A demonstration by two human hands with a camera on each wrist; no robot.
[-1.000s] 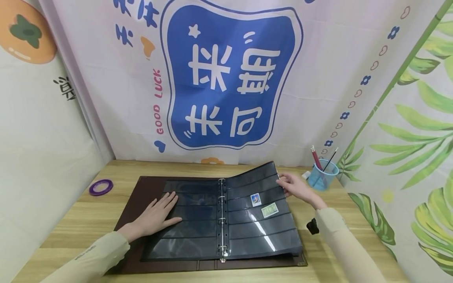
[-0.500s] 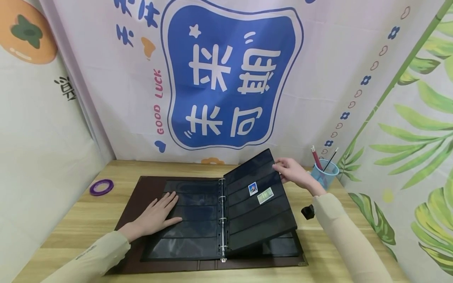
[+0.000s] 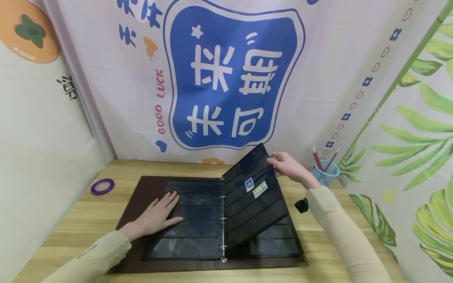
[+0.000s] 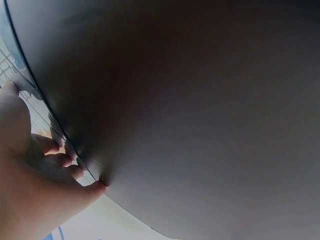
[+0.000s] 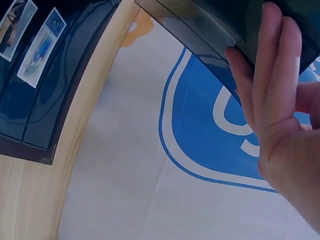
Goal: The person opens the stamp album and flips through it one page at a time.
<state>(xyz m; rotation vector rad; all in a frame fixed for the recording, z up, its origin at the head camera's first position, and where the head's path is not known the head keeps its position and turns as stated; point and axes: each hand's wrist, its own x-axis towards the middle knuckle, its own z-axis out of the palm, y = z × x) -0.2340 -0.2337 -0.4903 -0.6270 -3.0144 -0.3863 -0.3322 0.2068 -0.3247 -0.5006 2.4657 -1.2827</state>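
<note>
A brown ring-binder stamp album (image 3: 134,212) lies spread on the table. My left hand (image 3: 155,215) rests with straight fingers on its black left page (image 3: 198,230). My right hand (image 3: 288,167) pinches the outer edge of a lifted black page (image 3: 247,212), tilted up from the metal rings (image 3: 222,220). A blue stamp (image 3: 249,184) and a green stamp (image 3: 260,189) sit in its strips. The right wrist view shows stamps (image 5: 42,47) on a page below. In the left wrist view, a hand (image 4: 45,180) pinches a dark sheet (image 4: 200,150); whose hand, I cannot tell.
A purple ring (image 3: 102,186) lies left of the album. A blue mesh cup (image 3: 326,173) with pencils stands at the back right. Printed cloth (image 3: 134,98) hangs behind the wooden table (image 3: 74,232).
My right hand has raised the page and moved it up and left, uncovering more of the black page beneath. My left hand has stayed on the left page.
</note>
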